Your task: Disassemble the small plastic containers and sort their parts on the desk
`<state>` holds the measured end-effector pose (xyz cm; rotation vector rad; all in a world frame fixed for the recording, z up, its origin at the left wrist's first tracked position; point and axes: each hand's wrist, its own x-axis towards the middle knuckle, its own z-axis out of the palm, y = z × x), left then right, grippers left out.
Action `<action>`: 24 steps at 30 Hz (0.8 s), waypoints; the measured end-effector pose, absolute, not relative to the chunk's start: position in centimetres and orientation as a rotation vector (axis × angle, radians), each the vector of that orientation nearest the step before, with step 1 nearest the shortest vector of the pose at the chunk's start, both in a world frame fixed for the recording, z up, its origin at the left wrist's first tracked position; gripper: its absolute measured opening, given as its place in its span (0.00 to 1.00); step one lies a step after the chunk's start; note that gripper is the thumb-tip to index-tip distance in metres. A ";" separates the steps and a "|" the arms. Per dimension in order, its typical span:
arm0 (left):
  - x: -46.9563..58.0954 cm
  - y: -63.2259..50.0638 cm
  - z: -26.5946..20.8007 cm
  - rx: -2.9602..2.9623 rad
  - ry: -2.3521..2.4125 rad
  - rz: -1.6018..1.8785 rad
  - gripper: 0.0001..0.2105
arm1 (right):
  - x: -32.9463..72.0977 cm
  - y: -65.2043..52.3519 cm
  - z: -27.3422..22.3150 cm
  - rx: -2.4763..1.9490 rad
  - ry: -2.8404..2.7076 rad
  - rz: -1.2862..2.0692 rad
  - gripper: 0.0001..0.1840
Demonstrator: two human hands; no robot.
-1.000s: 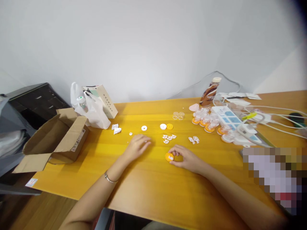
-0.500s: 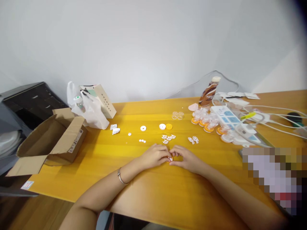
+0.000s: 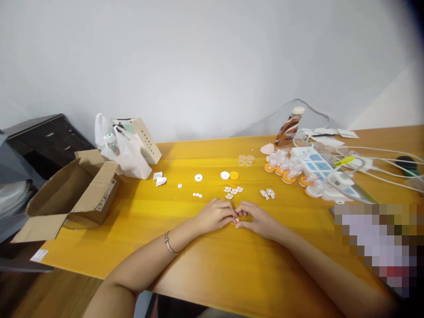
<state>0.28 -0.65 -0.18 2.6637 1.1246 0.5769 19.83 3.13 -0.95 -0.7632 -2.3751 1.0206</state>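
Between my two hands sits a small orange disc (image 3: 234,223) with a white piece on it, low over the table. My left hand (image 3: 217,215) pinches it from the left, fingers curled over its top. From the right, my right hand (image 3: 253,217) closes on the same disc with thumb and fingertips. The fingers cover much of it. Just beyond lie several white openwork pieces (image 3: 233,191), with flat white pieces (image 3: 267,193) to the right. A white disc (image 3: 225,175) and an orange disc (image 3: 234,175) lie side by side farther back. Small white dots (image 3: 197,195) lie to the left.
At left stand an open cardboard box (image 3: 99,190) and a white plastic bag (image 3: 130,154). Foil packets (image 3: 160,180), a white ring (image 3: 198,177) and clear rings (image 3: 246,160) lie about. Right are clear-topped orange pieces (image 3: 288,176), a drink bottle (image 3: 289,130) and a power strip (image 3: 314,165) with cables.
Both hands stay at the orange disc with almost no movement. The whole view has shifted very slightly.
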 end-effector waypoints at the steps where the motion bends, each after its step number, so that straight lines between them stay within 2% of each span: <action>1: 0.3 -0.7 -0.2 2.703 1.119 0.573 0.11 | 19.8 3.2 -1.0 -0.761 -2.377 1.019 0.10; 13: -0.2 -0.4 0.1 3.041 0.900 0.595 0.12 | 19.8 3.1 -0.9 -0.763 -2.420 0.975 0.11; 19: 0.9 -0.6 -0.2 2.907 1.019 0.605 0.13 | 19.8 3.1 -1.0 -0.766 -2.419 0.976 0.09; 24: 0.6 -1.0 0.3 2.710 1.142 0.807 0.11 | 19.9 3.2 -1.3 -0.746 -2.415 0.992 0.09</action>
